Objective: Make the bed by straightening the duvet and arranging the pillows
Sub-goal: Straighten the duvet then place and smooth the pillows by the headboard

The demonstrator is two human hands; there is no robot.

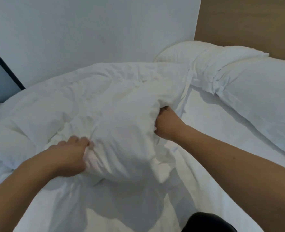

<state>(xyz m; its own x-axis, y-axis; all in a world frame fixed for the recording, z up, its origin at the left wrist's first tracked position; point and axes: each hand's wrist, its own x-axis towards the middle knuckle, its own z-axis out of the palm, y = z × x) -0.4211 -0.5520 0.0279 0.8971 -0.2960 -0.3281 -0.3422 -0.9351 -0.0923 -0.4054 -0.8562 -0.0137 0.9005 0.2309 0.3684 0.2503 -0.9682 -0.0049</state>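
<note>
A crumpled white duvet (91, 97) lies bunched across the bed's middle and left. Its near folded end is lifted off the sheet. My left hand (71, 156) grips that bundle at its lower left, fingers curled into the fabric. My right hand (165, 124) grips its right edge, fingers buried in the folds. Two white pillows lie at the head of the bed on the right: the far one (197, 54) by the wall corner, the near one (258, 91) large and puffy.
The bare white sheet (197, 114) shows between the duvet and the pillows. A white wall (88, 30) runs along the far side, a wooden headboard panel (247, 20) at the top right. A dark frame (4, 67) stands at the left, and a black object (208, 221) sits at the bottom edge.
</note>
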